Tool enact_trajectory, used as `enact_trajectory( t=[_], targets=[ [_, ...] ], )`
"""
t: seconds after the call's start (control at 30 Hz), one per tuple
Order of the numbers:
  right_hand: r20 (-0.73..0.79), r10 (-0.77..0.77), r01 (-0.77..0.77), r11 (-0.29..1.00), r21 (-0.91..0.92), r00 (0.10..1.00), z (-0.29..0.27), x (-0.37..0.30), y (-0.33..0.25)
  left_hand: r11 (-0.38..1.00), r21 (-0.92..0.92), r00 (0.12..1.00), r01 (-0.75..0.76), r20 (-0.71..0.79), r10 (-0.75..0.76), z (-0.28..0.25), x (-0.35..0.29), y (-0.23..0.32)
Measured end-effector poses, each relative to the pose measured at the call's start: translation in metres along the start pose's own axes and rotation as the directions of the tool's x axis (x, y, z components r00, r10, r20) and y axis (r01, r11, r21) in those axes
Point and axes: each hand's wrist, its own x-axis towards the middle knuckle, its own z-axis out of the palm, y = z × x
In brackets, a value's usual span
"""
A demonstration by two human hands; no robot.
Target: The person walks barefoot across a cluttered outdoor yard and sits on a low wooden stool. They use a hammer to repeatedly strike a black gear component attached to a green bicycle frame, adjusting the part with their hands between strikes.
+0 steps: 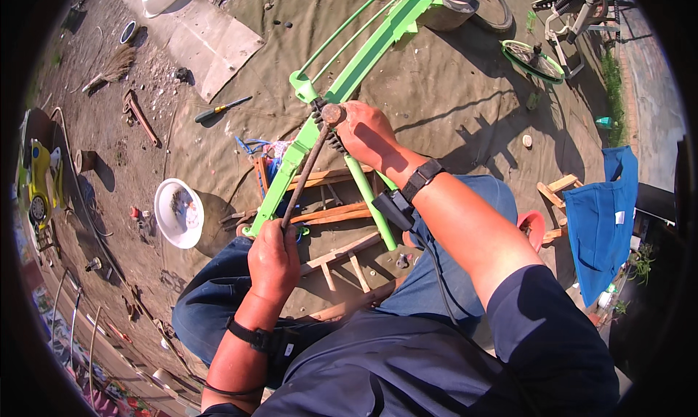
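My left hand [274, 261] is closed round the lower end of a rusty metal bar [307, 171]. The bar slants up to a round, flat, brown end, close beside my right hand [368, 135]. Those right-hand fingers are curled closed against this end and a dark, ridged part [337, 141]; what they hold inside is hidden. Beneath both hands, a bright green metal frame [378, 45] runs from between my knees to the far right. One green tube [369, 201] of it points back toward me.
Wooden pieces [331, 215] lie between my legs. At left are a white basin [179, 213], a screwdriver [222, 110], a rusty wrench [139, 117] and a straw brush [113, 68]. Blue cloth [600, 221] hangs at right; a wheel [534, 61] lies far right.
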Motion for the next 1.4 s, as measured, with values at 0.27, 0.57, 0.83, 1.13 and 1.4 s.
enact_trajectory(
  t=[0.27, 0.57, 0.83, 1.13, 1.4],
  targets=[
    [0.049, 0.066, -0.065, 0.998, -0.004, 0.997, -0.006, 0.0, -0.015, 1.0, 0.004, 0.998, -0.021, -0.053, 0.021, -0.004, -0.004, -0.006],
    [0.072, 0.096, -0.095, 0.995, -0.021, 0.993, -0.006, 0.001, -0.015, 0.999, 0.025, 0.998, -0.043, -0.047, 0.044, -0.011, 0.006, -0.002],
    [0.069, 0.034, -0.034, 0.999, 0.011, 0.997, -0.008, 0.001, -0.016, 0.997, 0.083, 1.0, 0.0, 0.008, 0.0, -0.021, 0.011, 0.002],
    [0.02, 0.023, -0.023, 1.0, -0.011, 1.0, 0.002, -0.001, -0.012, 0.998, 0.064, 1.0, -0.007, -0.009, 0.008, -0.023, 0.014, 0.005],
    [0.035, 0.02, -0.02, 1.0, -0.009, 0.999, 0.003, -0.003, -0.006, 0.998, 0.028, 0.998, -0.047, -0.047, 0.049, -0.014, 0.009, -0.003]
  ],
)
